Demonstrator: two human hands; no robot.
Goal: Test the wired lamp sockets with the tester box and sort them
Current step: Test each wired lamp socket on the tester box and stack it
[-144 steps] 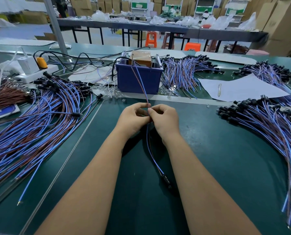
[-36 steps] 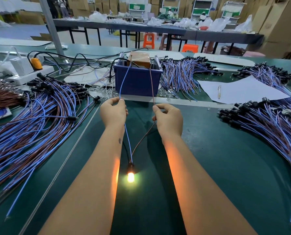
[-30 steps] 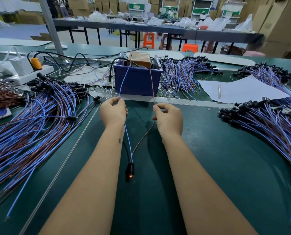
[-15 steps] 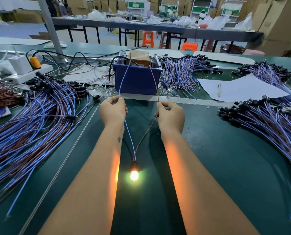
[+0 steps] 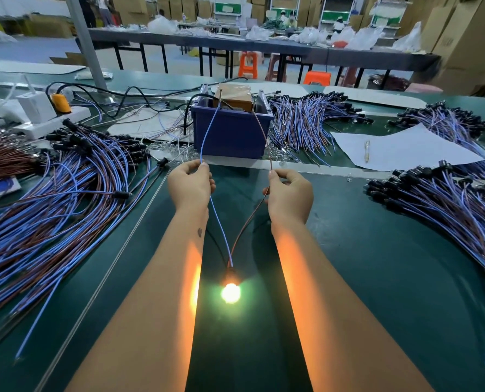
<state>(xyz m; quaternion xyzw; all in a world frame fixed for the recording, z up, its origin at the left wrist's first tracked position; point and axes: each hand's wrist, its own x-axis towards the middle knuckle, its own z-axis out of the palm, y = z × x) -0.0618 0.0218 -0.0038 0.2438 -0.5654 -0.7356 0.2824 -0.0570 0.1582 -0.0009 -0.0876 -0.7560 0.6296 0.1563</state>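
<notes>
My left hand (image 5: 190,185) pinches the blue wire (image 5: 207,131) of one lamp socket; my right hand (image 5: 290,192) pinches its brown wire (image 5: 262,131). Both wire ends reach up to the tester box (image 5: 231,128), a blue bin with a brown block and metal contacts on top. The two wires run back between my forearms to the socket, whose bulb (image 5: 230,292) glows bright yellow on the green table.
A large pile of wired sockets (image 5: 54,193) lies on the left, another pile (image 5: 445,205) on the right, and a third (image 5: 306,125) sits behind the box. A white paper sheet with a pen (image 5: 399,149) lies at right. A power strip (image 5: 43,120) stands at far left.
About five seconds ago both hands held the wires together, unlit. They then spread to the box contacts; the bulb lit, went dark a second ago, and glows again now.
</notes>
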